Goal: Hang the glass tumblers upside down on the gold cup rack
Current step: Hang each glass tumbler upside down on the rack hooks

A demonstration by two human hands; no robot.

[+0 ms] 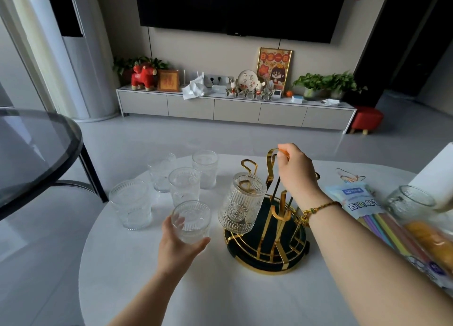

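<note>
One ribbed glass tumbler (241, 204) already hangs upside down on a prong of the gold cup rack (267, 227), which stands on the white table (220, 289). The left hand (175, 246) grasps another tumbler (191, 221) upright just left of the rack, while the right hand (295, 171) pinches the rack's top loop. Four more tumblers (184, 186) stand upright behind.

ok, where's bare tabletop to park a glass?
Bare: the near table edge between the forearms, in front of the rack. Crowded: upright tumblers cluster far left; straw packet and jar fill the right.
</note>
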